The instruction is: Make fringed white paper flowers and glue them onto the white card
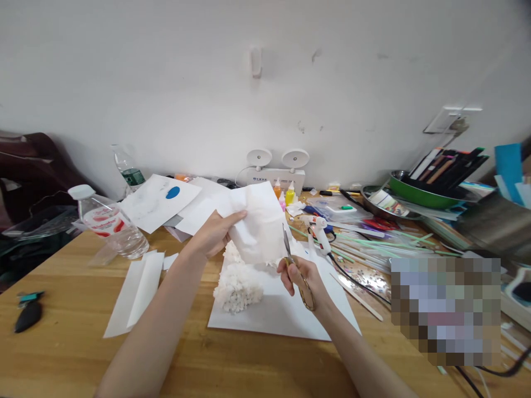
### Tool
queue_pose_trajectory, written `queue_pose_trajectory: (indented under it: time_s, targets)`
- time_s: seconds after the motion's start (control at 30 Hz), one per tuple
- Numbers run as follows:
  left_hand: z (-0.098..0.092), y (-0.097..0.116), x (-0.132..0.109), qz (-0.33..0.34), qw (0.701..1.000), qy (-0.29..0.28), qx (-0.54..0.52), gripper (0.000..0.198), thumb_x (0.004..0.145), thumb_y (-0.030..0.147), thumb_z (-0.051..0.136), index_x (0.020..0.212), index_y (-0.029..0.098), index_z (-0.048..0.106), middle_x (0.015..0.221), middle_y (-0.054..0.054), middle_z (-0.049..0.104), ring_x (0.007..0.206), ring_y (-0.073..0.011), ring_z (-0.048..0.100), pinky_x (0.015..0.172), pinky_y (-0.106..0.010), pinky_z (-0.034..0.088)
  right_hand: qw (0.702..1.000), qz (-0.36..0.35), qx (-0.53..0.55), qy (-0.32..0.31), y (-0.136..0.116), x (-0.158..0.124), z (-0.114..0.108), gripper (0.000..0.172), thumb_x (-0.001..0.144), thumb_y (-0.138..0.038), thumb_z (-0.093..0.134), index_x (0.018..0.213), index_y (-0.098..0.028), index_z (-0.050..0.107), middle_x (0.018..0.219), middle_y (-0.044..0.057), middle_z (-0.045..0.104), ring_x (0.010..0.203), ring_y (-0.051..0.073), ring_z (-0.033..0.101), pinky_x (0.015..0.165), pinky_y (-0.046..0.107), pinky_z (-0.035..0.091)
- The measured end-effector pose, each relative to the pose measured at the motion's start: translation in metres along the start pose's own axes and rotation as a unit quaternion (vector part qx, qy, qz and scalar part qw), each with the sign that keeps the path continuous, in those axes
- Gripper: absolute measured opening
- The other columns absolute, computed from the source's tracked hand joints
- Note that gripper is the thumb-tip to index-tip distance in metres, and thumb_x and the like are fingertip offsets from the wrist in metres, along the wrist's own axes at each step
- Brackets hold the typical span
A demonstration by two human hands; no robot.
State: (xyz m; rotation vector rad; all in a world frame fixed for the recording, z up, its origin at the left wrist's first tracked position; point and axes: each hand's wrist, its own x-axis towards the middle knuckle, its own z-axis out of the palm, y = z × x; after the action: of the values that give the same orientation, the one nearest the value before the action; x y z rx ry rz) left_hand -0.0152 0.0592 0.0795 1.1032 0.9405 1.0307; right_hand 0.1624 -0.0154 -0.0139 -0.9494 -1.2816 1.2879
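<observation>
My left hand [215, 235] pinches the left edge of a thin white sheet of tissue paper [257, 224] and holds it up above the wooden desk. My right hand [301, 279] grips gold-handled scissors [290, 254], whose blades point up at the sheet's right edge. Just below the sheet lies a fluffy pile of white paper shreds [237, 284] on a large white sheet [286, 312] spread flat on the desk.
A tipped clear water bottle [110, 224] and folded white paper strips [136, 293] lie at left, with a black object [28, 315] near the left edge. A glue gun [321, 232], its cable, straws, paint bottles [284, 194] and a green bowl of pens [427, 190] crowd the right.
</observation>
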Motion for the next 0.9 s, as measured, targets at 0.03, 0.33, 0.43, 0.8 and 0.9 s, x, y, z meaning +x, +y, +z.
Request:
queue_pose_trajectory:
  time_s: [0.03,0.33,0.43,0.8,0.9]
  targets:
    - [-0.0003,-0.0004,0.0000,0.002,1.000,0.001,0.006,0.029,0.068,0.025,0.064,0.096,0.017,0.060,0.097,-0.008,0.066,0.083,-0.0181,0.062,0.067,-0.024,0.053,1.000,0.000,0.006,-0.003,-0.0006,0.0001,0.0001,0.046,0.071,-0.060,0.048,0.071,-0.014,0.050,0.042,-0.005,0.039,0.037,0.007,0.033,0.038,0.022,0.025]
    - [0.0007,-0.0025,-0.0009,0.008,0.999,-0.005,0.047,0.033,0.069,0.032,0.063,0.098,0.017,0.058,0.097,-0.008,0.065,0.085,-0.0191,0.061,0.068,-0.026,0.052,1.000,0.010,0.002,0.009,0.0017,0.0008,0.0003,0.044,0.071,-0.058,0.049,0.070,-0.015,0.050,0.044,-0.006,0.039,0.037,0.006,0.033,0.038,0.022,0.025]
    - [0.0005,-0.0027,-0.0005,0.007,0.999,-0.002,0.047,0.032,0.069,0.032,0.063,0.098,0.017,0.058,0.097,-0.008,0.065,0.083,-0.0187,0.061,0.067,-0.025,0.052,1.000,0.007,-0.002,0.014,0.0032,0.0002,0.0004,0.042,0.072,-0.056,0.049,0.070,-0.015,0.050,0.044,-0.006,0.038,0.037,0.006,0.032,0.038,0.021,0.024]
    - [0.0015,0.0026,-0.0021,0.008,1.000,-0.017,0.004,0.031,0.070,0.030,0.062,0.099,0.017,0.060,0.102,-0.009,0.063,0.089,-0.0202,0.060,0.070,-0.025,0.051,0.999,0.004,-0.015,0.040,0.0056,0.0018,0.0000,0.039,0.074,-0.054,0.049,0.065,-0.016,0.048,0.042,-0.008,0.034,0.034,0.005,0.029,0.037,0.021,0.021]
    - [0.0016,0.0028,-0.0014,0.008,1.000,-0.006,-0.008,0.031,0.070,0.028,0.062,0.099,0.018,0.060,0.102,-0.008,0.064,0.090,-0.0197,0.060,0.070,-0.024,0.051,0.999,0.001,-0.017,0.049,0.0056,0.0023,0.0005,0.039,0.074,-0.053,0.050,0.065,-0.016,0.048,0.041,-0.008,0.033,0.034,0.005,0.028,0.036,0.021,0.021]
